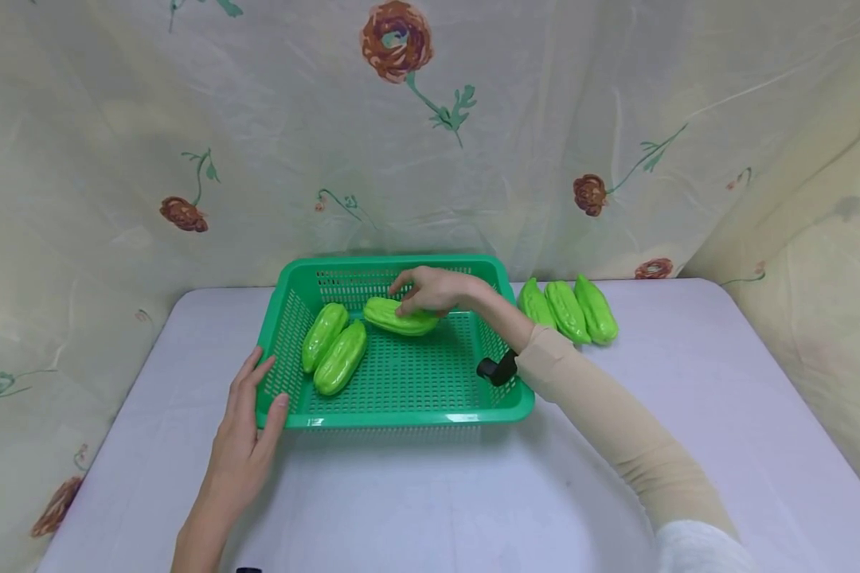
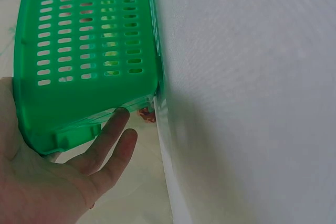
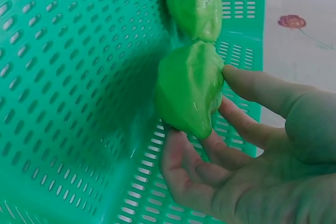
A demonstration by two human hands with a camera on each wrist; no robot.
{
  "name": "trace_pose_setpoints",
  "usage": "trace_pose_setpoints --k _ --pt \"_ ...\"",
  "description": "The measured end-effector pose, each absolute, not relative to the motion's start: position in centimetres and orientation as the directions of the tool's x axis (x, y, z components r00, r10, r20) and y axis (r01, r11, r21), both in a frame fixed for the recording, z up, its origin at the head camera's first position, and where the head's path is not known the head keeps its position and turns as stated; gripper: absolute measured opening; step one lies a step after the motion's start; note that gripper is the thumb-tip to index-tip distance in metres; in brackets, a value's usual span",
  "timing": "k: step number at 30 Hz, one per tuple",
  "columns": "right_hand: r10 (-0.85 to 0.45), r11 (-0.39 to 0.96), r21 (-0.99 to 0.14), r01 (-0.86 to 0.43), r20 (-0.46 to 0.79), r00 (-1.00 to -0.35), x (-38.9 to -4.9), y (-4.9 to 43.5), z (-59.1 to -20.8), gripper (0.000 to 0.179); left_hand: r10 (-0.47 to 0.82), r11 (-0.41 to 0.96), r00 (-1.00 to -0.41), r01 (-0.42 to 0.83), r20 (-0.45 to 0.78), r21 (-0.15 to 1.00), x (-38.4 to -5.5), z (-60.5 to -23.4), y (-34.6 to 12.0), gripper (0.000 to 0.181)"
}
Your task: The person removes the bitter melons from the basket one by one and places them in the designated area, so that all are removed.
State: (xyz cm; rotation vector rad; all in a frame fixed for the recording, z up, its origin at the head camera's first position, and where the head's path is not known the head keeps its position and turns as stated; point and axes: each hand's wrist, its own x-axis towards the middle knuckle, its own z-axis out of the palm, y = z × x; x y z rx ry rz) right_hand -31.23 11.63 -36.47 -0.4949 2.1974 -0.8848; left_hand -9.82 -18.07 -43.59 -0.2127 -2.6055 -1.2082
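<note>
A shallow green plastic basket (image 1: 404,420) with slotted walls sits on the table. My right hand (image 1: 430,290) reaches over its right side and grips a bright green, ridged bitter melon (image 1: 396,320) near the back wall. In the right wrist view, thumb and fingers close around the bitter melon (image 3: 186,87), whose pointed end faces the wrist. Two more bitter melons, one (image 1: 325,337) behind the other (image 1: 341,358), lie slanted inside at the left. My left hand (image 1: 240,446) rests at the basket's front left corner, thumb by the rim, fairly straight fingers along the outer wall (image 2: 89,30).
Three bitter melons (image 1: 566,310) lie side by side on the white table (image 1: 416,493), just right of the basket. A flower-patterned curtain (image 1: 258,143) hangs close behind the basket and down both sides. A black wrist-worn device (image 1: 498,369) overlaps the basket's right wall.
</note>
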Motion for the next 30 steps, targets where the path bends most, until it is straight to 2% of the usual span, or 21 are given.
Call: trace_pose_setpoints --k 16,30 --pt "-0.567 0.612 -0.79 -0.026 -0.416 -0.711 -30.5 12.6 -35.1 0.051 0.018 0.642 -0.958 0.232 0.287 0.731 -9.8 -43.7 -18.1 0.054" --pt "-0.558 0.57 -0.82 -0.05 -0.342 -0.756 -29.5 13.9 -33.5 0.048 0.015 0.645 -0.957 0.23 0.288 0.729 -9.8 -43.5 -18.0 0.053"
